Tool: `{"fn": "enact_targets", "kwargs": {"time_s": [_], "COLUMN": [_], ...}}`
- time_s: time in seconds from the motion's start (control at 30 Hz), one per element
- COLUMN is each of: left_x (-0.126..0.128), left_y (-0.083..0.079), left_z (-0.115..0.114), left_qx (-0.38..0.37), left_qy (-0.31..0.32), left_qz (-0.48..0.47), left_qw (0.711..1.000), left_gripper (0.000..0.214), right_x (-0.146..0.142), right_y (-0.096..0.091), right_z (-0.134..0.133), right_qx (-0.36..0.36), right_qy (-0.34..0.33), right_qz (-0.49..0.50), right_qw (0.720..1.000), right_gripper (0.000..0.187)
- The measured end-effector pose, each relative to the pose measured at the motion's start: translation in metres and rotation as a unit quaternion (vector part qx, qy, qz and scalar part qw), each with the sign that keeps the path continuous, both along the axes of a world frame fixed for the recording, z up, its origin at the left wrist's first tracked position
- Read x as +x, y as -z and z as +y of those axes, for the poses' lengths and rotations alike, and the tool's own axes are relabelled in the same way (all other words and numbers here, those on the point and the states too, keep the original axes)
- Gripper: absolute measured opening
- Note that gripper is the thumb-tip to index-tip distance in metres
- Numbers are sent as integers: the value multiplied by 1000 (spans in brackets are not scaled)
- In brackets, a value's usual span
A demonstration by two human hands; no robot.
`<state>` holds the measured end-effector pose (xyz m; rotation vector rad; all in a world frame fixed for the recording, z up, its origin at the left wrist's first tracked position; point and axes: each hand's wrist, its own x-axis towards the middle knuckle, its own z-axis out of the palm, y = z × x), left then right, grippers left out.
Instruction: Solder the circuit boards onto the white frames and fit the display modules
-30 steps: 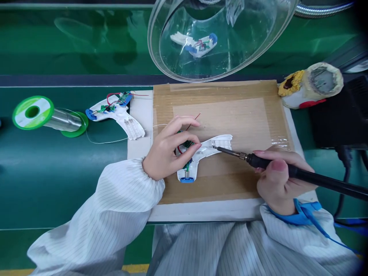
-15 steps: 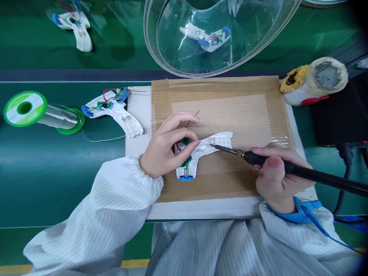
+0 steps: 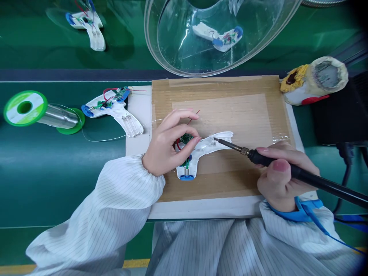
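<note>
With my right hand (image 3: 283, 174), I hold the black iron (image 3: 304, 175) tight, its tip at the white shell (image 3: 206, 149), which lies on the cardboard (image 3: 235, 111). My left hand (image 3: 163, 147) pinches the thin wire (image 3: 99, 141) in its fingers, just over that shell. Left of the cardboard are the green spool (image 3: 59, 116) and another shell (image 3: 116, 108).

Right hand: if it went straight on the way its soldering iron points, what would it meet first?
The white shell, just at the tip of the soldering iron; whether they touch is unclear from this view.
</note>
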<state>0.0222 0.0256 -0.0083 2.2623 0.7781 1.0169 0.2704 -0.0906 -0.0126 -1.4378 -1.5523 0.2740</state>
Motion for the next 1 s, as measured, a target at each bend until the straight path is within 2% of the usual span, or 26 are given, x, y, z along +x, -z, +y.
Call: {"fn": "enact_targets", "kwargs": {"time_s": [0.07,0.13,0.33,0.57,0.63,0.7,0.77,0.8,0.87,0.93,1.0], "left_x": [2,3,4,8,2,-6,-13,-15,-12,-2,9], "left_y": [2,3,4,6,4,-2,-10,-15,-25,-32,-36], "left_z": [1,2,3,2,11,26,40,45,49,48,44], "left_qx": [8,15,19,17,14,20,73,106,125,44,-96], "left_qy": [-1,-2,-2,-3,-36,-108,-183,-200,-172,-97,-38], "left_qz": [-7,-13,-13,-3,-7,6,42,67,116,147,131], "left_qw": [1000,1000,1000,1000,999,994,979,972,970,983,986], "left_gripper": [8,8,10,10,10,9,11,13,14,17,17], "right_x": [-6,-9,-7,-8,-8,-7,-7,-7,-8,-10,-12], "right_y": [1,5,12,7,5,4,3,3,4,5,7], "right_z": [7,12,12,13,15,15,14,13,12,14,18], "right_qx": [77,104,91,68,72,103,122,115,63,2,-43], "right_qy": [15,18,21,-4,-13,-18,-5,4,21,12,-25], "right_qz": [10,8,23,13,14,18,35,49,67,59,17], "right_qw": [997,994,995,998,997,994,992,992,996,998,999], "right_gripper": [18,17,18,16,16,20,25,27,28,29,35]}}
